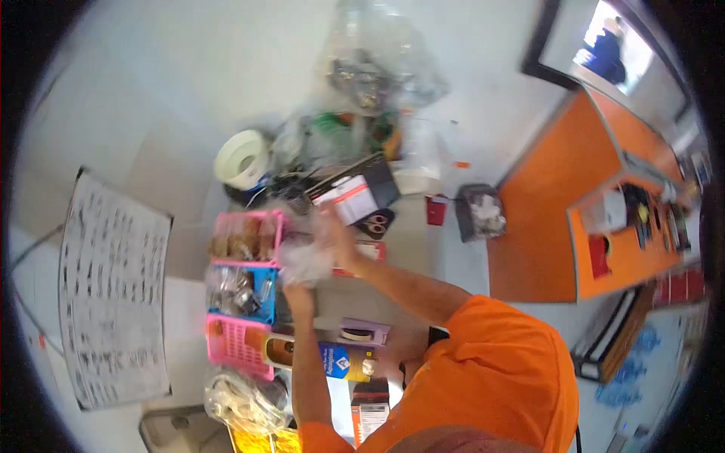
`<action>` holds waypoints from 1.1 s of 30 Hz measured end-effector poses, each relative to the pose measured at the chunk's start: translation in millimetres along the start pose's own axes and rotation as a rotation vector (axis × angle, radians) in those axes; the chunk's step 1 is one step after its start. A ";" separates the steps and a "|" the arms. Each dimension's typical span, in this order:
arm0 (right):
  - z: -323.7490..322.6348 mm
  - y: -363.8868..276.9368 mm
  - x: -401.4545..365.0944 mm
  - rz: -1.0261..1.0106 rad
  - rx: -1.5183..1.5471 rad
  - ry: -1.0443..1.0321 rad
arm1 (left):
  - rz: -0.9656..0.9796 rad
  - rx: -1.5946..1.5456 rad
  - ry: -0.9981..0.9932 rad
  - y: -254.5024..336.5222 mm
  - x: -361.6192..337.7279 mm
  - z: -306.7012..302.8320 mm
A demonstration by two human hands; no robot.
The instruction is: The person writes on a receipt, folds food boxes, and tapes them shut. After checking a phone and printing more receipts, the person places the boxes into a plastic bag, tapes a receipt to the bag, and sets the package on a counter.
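A clear plastic bag [306,260] is stretched between my two hands above the table, blurred by motion. My left hand [298,296] grips its lower edge, next to the blue basket [269,296]. My right hand [332,230] is closed on the bag's other side, just below a white and orange paper [355,198] lying on a dark flat case [384,181]. What the bag contains, if anything, cannot be made out. To the left stand a pink basket [281,219] with brown packets and another pink basket [242,351].
A red card [436,211], a purple tray [365,332] and a blue and yellow package [343,362] lie on the table [408,264]. An orange cabinet [529,219] stands right, a black bin [480,214] beside it. A whiteboard [113,294] is left. A person [606,54] shows top right.
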State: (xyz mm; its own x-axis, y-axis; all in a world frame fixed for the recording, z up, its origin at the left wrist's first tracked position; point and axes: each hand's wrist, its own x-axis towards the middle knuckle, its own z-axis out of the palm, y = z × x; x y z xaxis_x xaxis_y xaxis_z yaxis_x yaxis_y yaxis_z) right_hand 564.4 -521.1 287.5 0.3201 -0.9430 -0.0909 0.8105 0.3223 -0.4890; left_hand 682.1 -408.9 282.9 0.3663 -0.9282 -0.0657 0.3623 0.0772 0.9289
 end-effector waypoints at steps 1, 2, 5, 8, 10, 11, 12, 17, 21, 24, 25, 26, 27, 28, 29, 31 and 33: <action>28.2 -4.3 -29.4 -0.056 -0.217 -0.156 | -0.295 -0.428 0.091 24.1 -25.0 10.6; 57.7 -9.0 -60.2 -0.141 -0.405 -0.297 | -0.335 -0.461 0.073 58.3 -54.8 28.7; 71.6 14.6 -112.1 -0.261 -1.052 -0.714 | -0.273 -0.408 0.189 54.4 -110.4 -28.2; 78.8 32.3 -172.8 -0.420 -1.078 -0.924 | -0.161 -0.263 0.360 86.7 -183.9 -45.4; 85.3 32.4 -221.7 -0.398 -1.124 -0.966 | -0.110 -0.225 0.527 95.9 -238.0 -59.7; 89.4 33.5 -251.3 -0.234 -0.999 -0.897 | -0.113 -0.218 0.548 102.9 -269.1 -56.2; 93.3 29.3 -277.7 -0.082 -0.883 -0.827 | -0.109 -0.217 0.560 110.9 -295.2 -48.1; 76.7 36.2 -395.6 0.293 -0.565 -1.070 | -0.046 -0.190 0.607 88.7 -418.9 -50.5; 69.2 32.9 -425.7 -0.206 -1.067 -0.840 | 0.061 -0.337 0.263 102.8 -504.5 -39.7; 60.0 41.3 -400.7 0.023 -0.884 -0.604 | 0.169 0.467 0.767 83.1 -555.6 -59.9; 59.1 44.7 -386.1 0.257 -0.684 -0.548 | 0.103 0.768 0.862 54.7 -562.7 -83.1; 56.9 51.3 -385.8 0.318 -0.720 -0.594 | 0.112 0.981 0.815 32.4 -575.8 -91.9; 44.9 57.5 -386.1 0.372 -0.764 -0.631 | 0.016 1.001 0.732 3.3 -580.8 -98.0; 31.5 64.9 -386.4 0.425 -0.815 -0.664 | 0.057 1.104 0.717 -10.3 -578.7 -89.1; 22.9 73.8 -383.2 0.307 -1.028 -0.733 | 0.063 1.173 0.732 -12.5 -568.5 -70.9; 1.3 96.4 -375.3 0.041 -1.438 -0.857 | 0.065 1.321 0.658 -35.5 -545.8 -58.3; -7.8 100.4 -381.5 0.108 -1.246 -0.825 | 0.006 1.541 0.654 -51.0 -523.9 -45.6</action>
State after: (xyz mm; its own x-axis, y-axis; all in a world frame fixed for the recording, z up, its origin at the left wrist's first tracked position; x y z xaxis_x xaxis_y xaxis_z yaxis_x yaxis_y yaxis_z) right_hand 519.8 -129.6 266.4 0.8729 -0.4728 0.1207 -0.0250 -0.2903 -0.9566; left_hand 510.8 90.0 253.3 0.7796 -0.6007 0.1772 -0.6184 -0.6937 0.3692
